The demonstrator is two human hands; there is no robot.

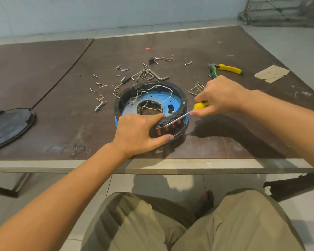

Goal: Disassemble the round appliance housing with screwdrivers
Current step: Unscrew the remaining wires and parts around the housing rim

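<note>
The round appliance housing [178,95] lies on the brown table, a black ring on a blue base with white wires inside. My left hand [138,133] grips its near rim beside a black switch block with red buttons [172,126]. My right hand [219,96] holds a yellow-handled screwdriver [200,105]. Its metal shaft slants down-left, and the tip rests on top of the switch block.
Loose screws and hex keys [149,74] lie scattered behind the housing. Yellow-green pliers [227,68] sit at the back right, a wire clip bundle [196,89] beside my right hand, a black round lid [7,126] at the far left. The table edge [152,166] runs near my knees.
</note>
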